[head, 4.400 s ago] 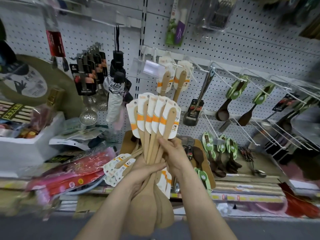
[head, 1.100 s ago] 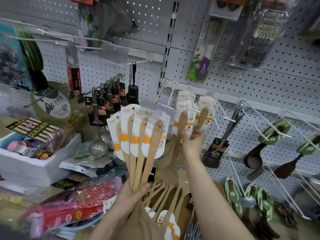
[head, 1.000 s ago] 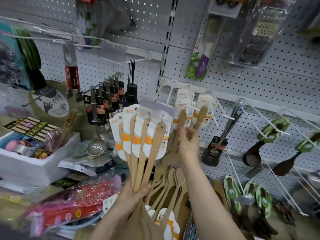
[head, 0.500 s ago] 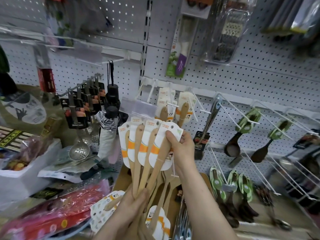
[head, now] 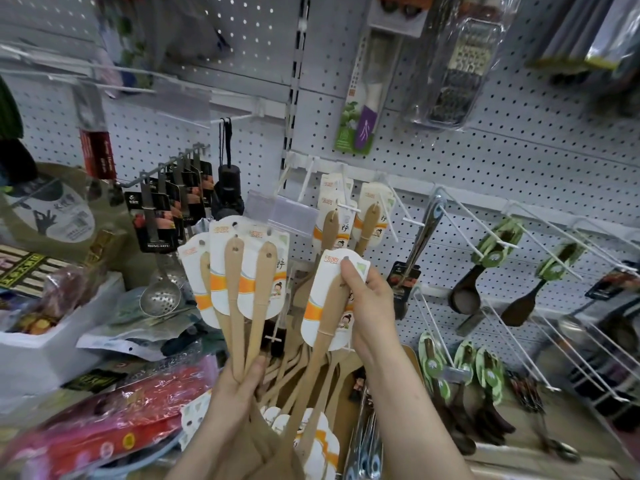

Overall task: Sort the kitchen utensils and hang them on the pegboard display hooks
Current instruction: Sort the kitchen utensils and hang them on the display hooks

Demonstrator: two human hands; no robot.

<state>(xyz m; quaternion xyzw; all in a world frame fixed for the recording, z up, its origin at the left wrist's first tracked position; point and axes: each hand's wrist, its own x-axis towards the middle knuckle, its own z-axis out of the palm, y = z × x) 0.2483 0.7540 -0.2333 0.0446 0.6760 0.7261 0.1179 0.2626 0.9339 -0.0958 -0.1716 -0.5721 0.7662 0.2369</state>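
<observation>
While the right hand (head: pixel 370 306) pinches one carded wooden spatula (head: pixel 325 317) at the top of its card, thumb on the front just beside the hang hole, the spatula stands nearly upright in front of the pegboard (head: pixel 519 140). Its lower end runs down between the two forearms.

Just left of that spatula, with a clear gap between, the left hand (head: pixel 239 386) grips a bundle (head: pixel 239 282) of three matching spatulas by their handles, the cards fanned at the top.

Above the held spatula and apart from it, white hooks (head: pixel 346 206) jut from the board, and two hung spatulas (head: pixel 367 223) show their wooden handles there. Below it lies a loose pile (head: pixel 298 365) of more, too tangled to count.

Right of it hangs one steel utensil (head: pixel 422 233), then bare wire prongs with open air between them, then two dark spoons (head: pixel 495 251) on green cards.

Left of it, beyond the bundle, a row of skimmers (head: pixel 162 216) hangs on one hook. A white foam box (head: pixel 52 344) sits farther left, at the frame edge.
</observation>
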